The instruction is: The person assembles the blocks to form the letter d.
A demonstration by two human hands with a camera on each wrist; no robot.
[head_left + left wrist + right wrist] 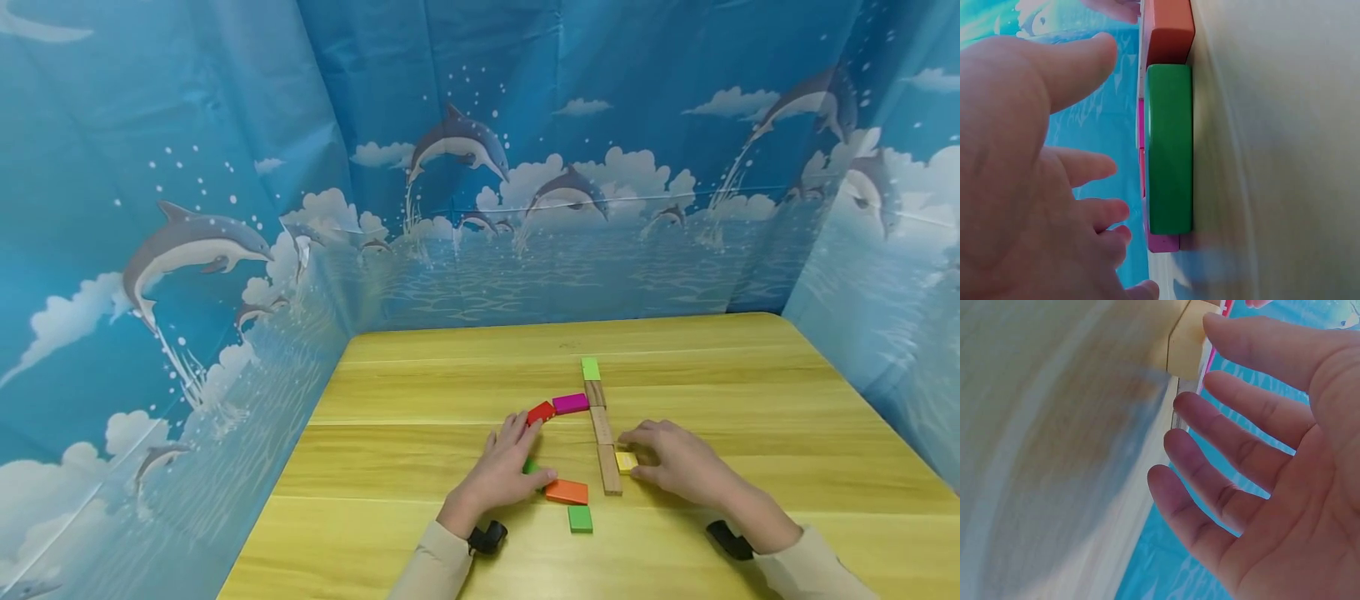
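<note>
My left hand hovers with spread fingers above a curve of wooden blocks. Its fingertips overlap a red block, and its thumb reaches toward an orange block. A green block, mostly hidden under the hand in the head view, lies against the orange one; a purple block peeks out behind it. On the other side, my right hand is beside a yellow block, thumb tip right at it and the other fingers loosely extended. That block abuts a line of plain wood blocks.
A magenta block joins the red one to the wood line. At the line's far end sits a light green block; a green square block lies nearest me. Dolphin-print curtains surround the yellow wood-grain table.
</note>
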